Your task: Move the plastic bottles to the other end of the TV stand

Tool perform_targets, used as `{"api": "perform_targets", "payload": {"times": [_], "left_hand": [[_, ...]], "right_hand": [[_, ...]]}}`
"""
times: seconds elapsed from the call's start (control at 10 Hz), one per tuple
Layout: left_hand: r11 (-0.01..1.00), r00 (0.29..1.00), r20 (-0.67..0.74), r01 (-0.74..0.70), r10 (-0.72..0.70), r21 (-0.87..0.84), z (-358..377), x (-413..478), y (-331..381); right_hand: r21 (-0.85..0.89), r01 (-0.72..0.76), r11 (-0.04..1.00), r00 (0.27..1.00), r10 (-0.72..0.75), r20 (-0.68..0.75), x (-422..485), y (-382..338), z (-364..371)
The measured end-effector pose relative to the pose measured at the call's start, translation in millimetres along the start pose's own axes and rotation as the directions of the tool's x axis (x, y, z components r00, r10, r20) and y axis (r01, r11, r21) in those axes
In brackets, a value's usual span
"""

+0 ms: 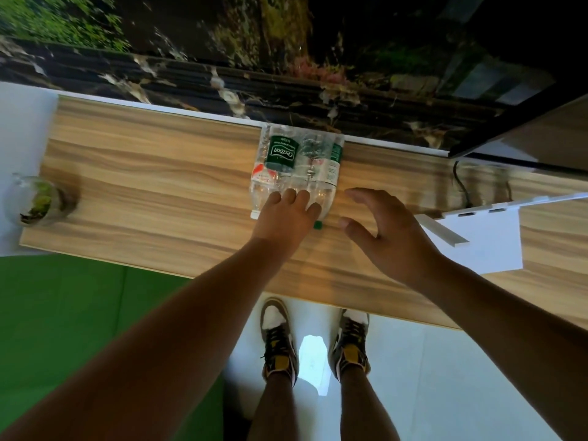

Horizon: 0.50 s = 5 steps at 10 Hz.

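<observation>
Several clear plastic bottles lie on their sides in a tight row near the middle of the wooden TV stand, bases toward the dark marbled wall at 12 o'clock and caps pointing to 6 o'clock. The left hand rests fingers-down over the necks, not visibly closed around any. The right hand hovers spread open just at 3 o'clock of the row, apart from it. They look empty, so probably light, thin-walled and easily dented, smooth and prone to roll or scatter; gathering them from both flanks, or pinching necks between fingers, seems safest
</observation>
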<state>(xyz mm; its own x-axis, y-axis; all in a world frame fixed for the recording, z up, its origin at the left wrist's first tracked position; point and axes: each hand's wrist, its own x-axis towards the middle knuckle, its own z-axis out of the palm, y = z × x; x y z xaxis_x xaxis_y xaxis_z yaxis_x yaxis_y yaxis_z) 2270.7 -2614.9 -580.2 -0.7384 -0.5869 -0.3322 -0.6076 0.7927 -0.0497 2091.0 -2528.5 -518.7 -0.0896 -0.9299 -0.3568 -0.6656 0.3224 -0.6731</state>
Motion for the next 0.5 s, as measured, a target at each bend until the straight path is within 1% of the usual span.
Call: {"api": "perform_targets", "payload": {"times": [0.1, 0.2, 0.3, 0.5], "left_hand": [[1.000, 0.999, 0.035, 0.000, 0.000, -0.001, 4.8, 4.2, 1.8], [1.000, 0.999, 0.036, 0.018, -0.018, 0.001, 6.7, 6.6, 1.7], [1.000, 0.999, 0.032, 0.006, -0.006, -0.011, 7.1, 7.5, 0.8], [0.999, 1.000, -0.028, -0.009, 0.008, -0.034, 6.3, 1.4, 0.0]], "right_hand": [[-0.012, -0.015, 1.000, 1.000, 0.015, 0.015, 0.4, 5.7, 2.3], [-0.002, -0.021, 1.000, 1.000, 0.021, 0.016, -0.5, 7.4, 3.3], [0.000, -0.025, 1.000, 1.000, 0.025, 0.015, -1.7, 6.8, 2.9], [0.033, -0.024, 0.999, 1.000, 0.024, -0.010, -5.5, 1.0, 2.6]]}}
